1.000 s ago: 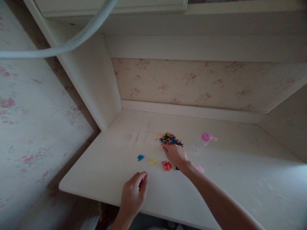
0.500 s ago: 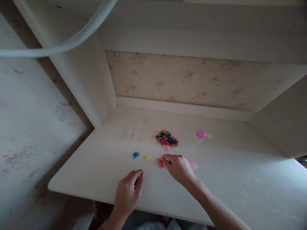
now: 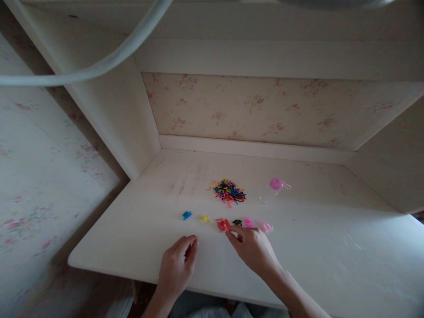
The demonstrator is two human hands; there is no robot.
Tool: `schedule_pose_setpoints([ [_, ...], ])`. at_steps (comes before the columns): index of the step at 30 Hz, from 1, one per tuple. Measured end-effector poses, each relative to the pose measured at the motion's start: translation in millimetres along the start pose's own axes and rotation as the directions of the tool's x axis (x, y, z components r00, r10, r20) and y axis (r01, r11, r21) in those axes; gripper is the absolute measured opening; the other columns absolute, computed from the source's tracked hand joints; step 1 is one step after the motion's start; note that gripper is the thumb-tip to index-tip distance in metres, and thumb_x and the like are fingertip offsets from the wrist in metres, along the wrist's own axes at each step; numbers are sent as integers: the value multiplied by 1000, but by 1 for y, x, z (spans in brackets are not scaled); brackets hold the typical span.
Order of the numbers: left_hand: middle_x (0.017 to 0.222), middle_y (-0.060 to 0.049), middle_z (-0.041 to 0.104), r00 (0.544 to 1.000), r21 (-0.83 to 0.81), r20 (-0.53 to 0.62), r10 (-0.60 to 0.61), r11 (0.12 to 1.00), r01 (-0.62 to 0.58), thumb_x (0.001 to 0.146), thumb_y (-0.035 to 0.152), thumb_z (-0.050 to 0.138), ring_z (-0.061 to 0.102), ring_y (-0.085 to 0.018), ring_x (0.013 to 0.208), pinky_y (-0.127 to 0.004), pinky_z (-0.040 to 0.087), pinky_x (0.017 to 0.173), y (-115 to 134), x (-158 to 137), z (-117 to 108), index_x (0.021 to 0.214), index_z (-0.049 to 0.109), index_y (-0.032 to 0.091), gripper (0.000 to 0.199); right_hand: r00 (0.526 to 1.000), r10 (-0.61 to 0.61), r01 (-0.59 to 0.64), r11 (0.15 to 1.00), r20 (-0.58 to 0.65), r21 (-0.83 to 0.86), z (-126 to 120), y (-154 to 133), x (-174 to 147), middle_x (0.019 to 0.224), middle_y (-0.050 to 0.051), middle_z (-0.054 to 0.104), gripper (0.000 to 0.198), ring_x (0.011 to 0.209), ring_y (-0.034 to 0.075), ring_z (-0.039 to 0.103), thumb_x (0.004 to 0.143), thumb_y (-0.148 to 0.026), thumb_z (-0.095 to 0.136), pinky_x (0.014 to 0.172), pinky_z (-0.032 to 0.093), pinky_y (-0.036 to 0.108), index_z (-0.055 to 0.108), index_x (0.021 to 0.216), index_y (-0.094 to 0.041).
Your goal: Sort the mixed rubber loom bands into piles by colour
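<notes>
White desk [image 3: 331, 247], small thin band-like pieces lying on it in heaps. Right hand [image 3: 253, 247] reaches in from the near right, thumb and forefinger almost meeting at the right edge of the red heap [image 3: 222, 225]. Whether a band sits between those tips I cannot tell from here. Left hand [image 3: 177, 263] lies toward the near edge, fingers curled and thumb brought in against them; inside of the curl hidden, so contents uncertain.

Layout: a loose row, left to right: blue heap [image 3: 187, 215], yellow heap [image 3: 204, 219], the red one, black heap [image 3: 237, 222], bright pink heap [image 3: 248, 222], pale pink heap [image 3: 265, 226]. Beyond the row, a mixed heap [image 3: 229, 192] of many colours. To its right, a clear container [image 3: 267, 194] with a pink lid [image 3: 275, 184], lying tilted.

On handling: work at red seems best done with the very tips, low to the desk, the pinch opened fully before lifting away, since pieces this fine could cling to skin. Knuckles lie close by both pinks; a raised wrist would avoid dragging strays. Black is just beside the forefinger, so a straight-up retreat looks safest.
</notes>
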State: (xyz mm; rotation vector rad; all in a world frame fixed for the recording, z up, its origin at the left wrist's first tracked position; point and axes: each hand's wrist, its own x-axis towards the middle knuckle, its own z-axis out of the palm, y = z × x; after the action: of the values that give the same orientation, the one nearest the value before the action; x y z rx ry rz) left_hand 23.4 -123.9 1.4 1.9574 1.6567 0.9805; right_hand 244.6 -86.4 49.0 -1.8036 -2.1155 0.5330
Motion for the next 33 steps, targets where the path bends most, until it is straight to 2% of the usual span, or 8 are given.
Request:
schedule_pose_setpoints([
  [5,85,-4,68,1000,33,19,4,999,-4,91,33,45,64,-14,74,-21,50,66,-1,0,1,94,63,22,22,990,94,-78,986,-104,146,0,37,-32,46,-3,54,38,43,10,47,89,-49,44,48,35,19,73,79,-26],
  [9,90,-4,69,998,47,32,-46,998,44,91,35,45,65,-15,79,-23,49,71,6,8,2,95,64,21,24,946,257,-201,943,-198,265,1,77,-52,48,-3,53,45,44,10,47,84,-58,46,48,37,18,73,80,-22],
  [12,85,-2,69,988,24,136,-71,997,69,91,35,43,64,-13,74,-21,48,68,23,22,2,92,66,22,26,917,347,-271,904,-197,331,2,95,-62,54,-2,57,47,48,10,49,83,-60,45,49,39,17,72,82,-21],
  [14,83,-1,70,980,12,189,-63,998,62,91,35,43,63,-13,71,-20,47,67,38,34,2,90,67,22,27,915,359,-277,889,-181,365,2,99,-66,56,-2,57,48,49,10,49,82,-60,46,49,39,17,71,82,-20],
  [18,86,-1,70,974,64,223,-32,998,18,90,35,43,63,-13,75,-20,46,68,58,65,8,89,68,22,28,925,342,-251,878,-167,408,1,97,-65,51,-3,50,47,47,10,45,81,-60,47,47,37,17,71,80,-20],
  [22,87,1,71,958,277,282,-57,961,-24,88,34,47,64,-13,76,-22,45,70,64,95,22,90,68,25,23,926,337,-232,863,-171,449,-1,97,-61,52,-3,49,46,47,10,43,82,-59,46,47,35,17,70,79,-20],
  [26,92,-1,70,958,484,258,-122,875,-19,87,41,47,65,-17,78,-27,45,70,67,119,43,89,68,27,25,932,322,-208,854,-169,477,-2,99,-61,52,-3,48,45,48,10,42,83,-58,46,47,34,17,69,78,-19],
  [33,90,-8,70,959,565,219,-182,825,27,86,51,46,65,-23,79,-32,45,70,69,143,72,87,67,22,36,938,297,-175,848,-176,501,-2,100,-62,51,-3,44,44,47,9,39,84,-55,46,45,32,17,68,77,-19],
])
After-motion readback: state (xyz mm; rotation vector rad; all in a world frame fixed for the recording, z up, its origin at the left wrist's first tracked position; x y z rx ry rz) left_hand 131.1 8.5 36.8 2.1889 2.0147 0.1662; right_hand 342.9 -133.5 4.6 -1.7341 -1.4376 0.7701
